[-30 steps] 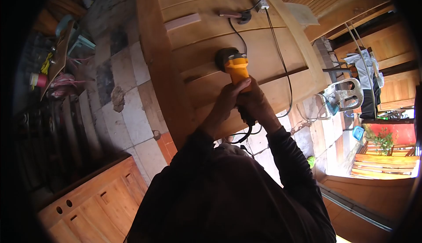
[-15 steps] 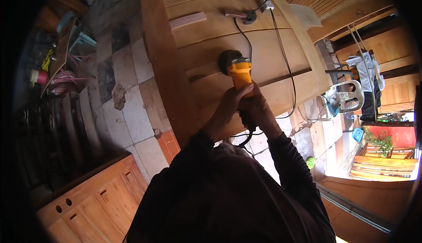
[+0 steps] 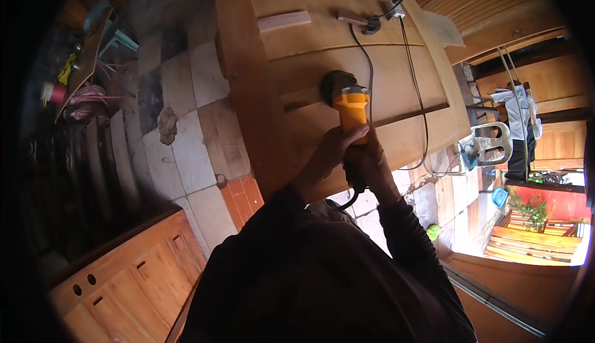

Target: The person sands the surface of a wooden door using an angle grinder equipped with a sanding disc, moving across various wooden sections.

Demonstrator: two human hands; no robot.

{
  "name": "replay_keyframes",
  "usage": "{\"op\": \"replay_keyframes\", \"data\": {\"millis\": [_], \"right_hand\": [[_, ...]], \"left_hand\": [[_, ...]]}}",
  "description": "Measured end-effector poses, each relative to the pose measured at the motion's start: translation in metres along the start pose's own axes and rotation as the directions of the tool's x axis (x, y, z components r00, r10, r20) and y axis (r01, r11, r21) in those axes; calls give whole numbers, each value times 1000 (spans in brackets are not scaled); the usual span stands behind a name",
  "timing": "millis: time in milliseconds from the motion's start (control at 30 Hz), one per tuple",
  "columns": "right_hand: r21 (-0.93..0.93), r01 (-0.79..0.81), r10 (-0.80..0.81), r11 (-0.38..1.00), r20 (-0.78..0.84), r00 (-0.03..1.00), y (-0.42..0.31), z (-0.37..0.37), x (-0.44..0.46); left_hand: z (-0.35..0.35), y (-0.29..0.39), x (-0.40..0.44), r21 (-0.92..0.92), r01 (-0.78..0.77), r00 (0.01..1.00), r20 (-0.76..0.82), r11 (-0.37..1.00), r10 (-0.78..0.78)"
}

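Observation:
A yellow angle grinder (image 3: 351, 107) with a dark round disc (image 3: 336, 87) rests against a panelled wooden door (image 3: 396, 70) lying flat in front of me. My left hand (image 3: 333, 151) is closed round the grinder's body, thumb on top. Just behind it, my right hand (image 3: 370, 160) wraps the rear of the tool near its cord. Dark dust marks the recessed panel beside the disc. Whether the disc presses on the wood is hard to see.
Wood strips (image 3: 284, 20), a second dark tool (image 3: 370, 25) and a power outlet box (image 3: 395, 9) lie on the door, with black cords running across it. A plastic stool (image 3: 493, 143) stands to the right. Another wooden door (image 3: 133, 275) is at lower left.
The whole view has shifted, so the door and grinder appear slightly farther right. Both hands keep their hold on the grinder, whose place on the door looks nearly the same.

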State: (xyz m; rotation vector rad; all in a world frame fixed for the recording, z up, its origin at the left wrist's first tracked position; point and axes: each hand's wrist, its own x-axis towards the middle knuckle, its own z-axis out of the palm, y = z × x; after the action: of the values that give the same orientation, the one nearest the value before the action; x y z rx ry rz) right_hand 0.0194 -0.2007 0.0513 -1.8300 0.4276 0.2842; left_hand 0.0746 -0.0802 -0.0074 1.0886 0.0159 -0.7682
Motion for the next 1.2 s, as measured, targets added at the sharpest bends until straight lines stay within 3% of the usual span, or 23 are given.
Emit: {"op": "replay_keyframes", "data": {"millis": [100,167,267,367,500,600,700,767,867,967,1100,1200], "right_hand": [[-57,15,-15,998,8,1000,14,5,-2],[37,-7,5,999,34,999,1,9,-5],[1,-64,64,998,35,997,-17,14,-7],[20,41,-42,999,26,999,-8,35,-4],[-46,135,-135,990,11,991,-17,50,-6],[-105,-14,17,994,23,1000,-15,44,-7],[-162,-19,15,987,-25,1000,-7,35,-7],[-130,-65,61,989,-34,998,-11,31,-8],[-90,-107,105,990,-24,994,-20,28,-9],[-56,-217,218,975,14,976,-33,29,-10],[-140,-36,30,989,-43,999,1,42,-6],[-78,-95,92,992,-41,995,-20,44,-13]], "left_hand": [[0,-2,-13,-20,-70,996,-50,997,69],[-6,-1,-15,-8,-85,995,-53,996,85],[-17,5,-16,10,-28,999,-21,1000,28],[-22,10,-32,-19,-74,989,-130,997,71],[-38,13,-42,-57,-89,991,-103,994,83],[-31,15,-42,-59,-104,990,-99,993,98],[-31,5,-31,8,-21,999,-37,1000,21],[-30,10,-28,-2,25,999,41,1000,-25],[-20,11,-25,8,-83,996,-8,996,83],[-26,11,-25,34,-46,999,4,998,46],[-33,1,-30,95,-135,989,-51,986,141],[-35,16,-36,95,-63,998,-13,994,64]]}}
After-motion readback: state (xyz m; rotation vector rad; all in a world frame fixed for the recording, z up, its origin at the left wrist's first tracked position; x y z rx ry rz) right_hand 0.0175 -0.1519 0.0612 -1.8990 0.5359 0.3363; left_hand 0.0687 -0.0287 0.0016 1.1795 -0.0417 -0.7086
